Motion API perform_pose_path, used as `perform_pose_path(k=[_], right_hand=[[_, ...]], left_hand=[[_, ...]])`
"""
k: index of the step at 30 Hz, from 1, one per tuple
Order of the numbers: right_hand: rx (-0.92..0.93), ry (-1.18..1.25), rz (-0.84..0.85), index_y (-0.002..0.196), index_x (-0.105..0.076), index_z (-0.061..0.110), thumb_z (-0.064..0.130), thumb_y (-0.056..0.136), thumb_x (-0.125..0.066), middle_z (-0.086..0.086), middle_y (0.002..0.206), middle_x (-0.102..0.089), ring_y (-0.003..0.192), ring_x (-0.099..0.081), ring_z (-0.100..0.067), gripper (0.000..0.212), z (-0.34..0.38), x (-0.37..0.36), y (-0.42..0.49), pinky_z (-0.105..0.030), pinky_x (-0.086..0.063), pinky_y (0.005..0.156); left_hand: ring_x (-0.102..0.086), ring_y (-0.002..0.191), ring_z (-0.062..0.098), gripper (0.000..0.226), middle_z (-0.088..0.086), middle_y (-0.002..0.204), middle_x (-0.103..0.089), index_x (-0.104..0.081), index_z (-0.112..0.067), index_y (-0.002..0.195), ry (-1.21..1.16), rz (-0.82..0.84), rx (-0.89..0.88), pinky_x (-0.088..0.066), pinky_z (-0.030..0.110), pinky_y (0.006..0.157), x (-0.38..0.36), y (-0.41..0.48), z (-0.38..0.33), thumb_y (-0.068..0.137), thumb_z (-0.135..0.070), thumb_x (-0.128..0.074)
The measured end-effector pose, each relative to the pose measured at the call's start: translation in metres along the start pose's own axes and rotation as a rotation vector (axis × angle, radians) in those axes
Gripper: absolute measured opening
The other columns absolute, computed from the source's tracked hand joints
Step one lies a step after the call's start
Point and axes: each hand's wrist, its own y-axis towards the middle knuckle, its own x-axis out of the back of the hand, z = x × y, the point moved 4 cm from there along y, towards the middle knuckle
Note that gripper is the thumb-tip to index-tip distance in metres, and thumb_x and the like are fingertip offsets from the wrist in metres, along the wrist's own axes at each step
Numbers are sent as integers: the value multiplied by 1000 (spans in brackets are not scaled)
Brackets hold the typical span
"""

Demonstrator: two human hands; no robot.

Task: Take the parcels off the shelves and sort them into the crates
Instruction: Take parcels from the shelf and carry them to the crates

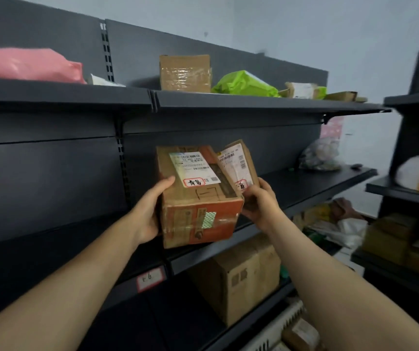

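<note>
Left hand (150, 214) grips side of brown box (198, 198), thumb on top, held before middle shelf (312, 188). Right hand (259, 206) fingers curled around smaller box (238, 165), tilted, touching big one.

The shelf-edge tag (150, 278) reads "6"; the parcel labels (194, 168) are unreadable.

Parcel storage room or pickup depot. Indicators: dark metal shelving (228, 102) with slotted uprights lines the left wall, and a second unit (411, 188) stands at right. The shelves carry taped cardboard boxes (185, 73) and pink (26, 65) and green (244, 86) courier bags with printed shipping labels. A handwritten tag (150, 278) marks a near shelf edge. The walls are plain.
</note>
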Motion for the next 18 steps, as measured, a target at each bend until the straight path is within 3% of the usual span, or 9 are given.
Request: perform_pose_path(k=[6,13,15,18], right_hand=[[4,124,-237,123,-57,10,23,93,-57,-15,111,-67,93,-67,-28,33,15,91,-115,-42,-59,69],[14,-29,-701,100,-62,24,36,92,-58,-2,100,-70,100,-62,-21,15,55,251,-274,-42,-48,93],[8,-44,-795,101,-62,25,36,92,-59,0,102,-70,101,-61,-19,14,65,299,-321,-41,-43,97],[22,-72,-924,117,-61,24,35,92,-60,0,106,-70,101,-62,-19,28,75,367,-392,-42,-43,97]], left_hand=[[-69,74,23,32,5,86,-74,-72,-22,89,-71,220,117,-49,38,75,-53,-47,53,88,-43,-49],[-71,82,23,27,8,97,-73,-60,-24,116,-124,500,170,-56,37,69,-205,-100,132,92,-27,-49],[-68,90,27,26,12,106,-70,-58,-27,115,-103,556,181,-54,41,75,-253,-118,160,91,-25,-52],[-67,88,27,28,12,104,-69,-58,-28,117,-48,672,197,-52,38,68,-329,-149,203,91,-22,-51]])
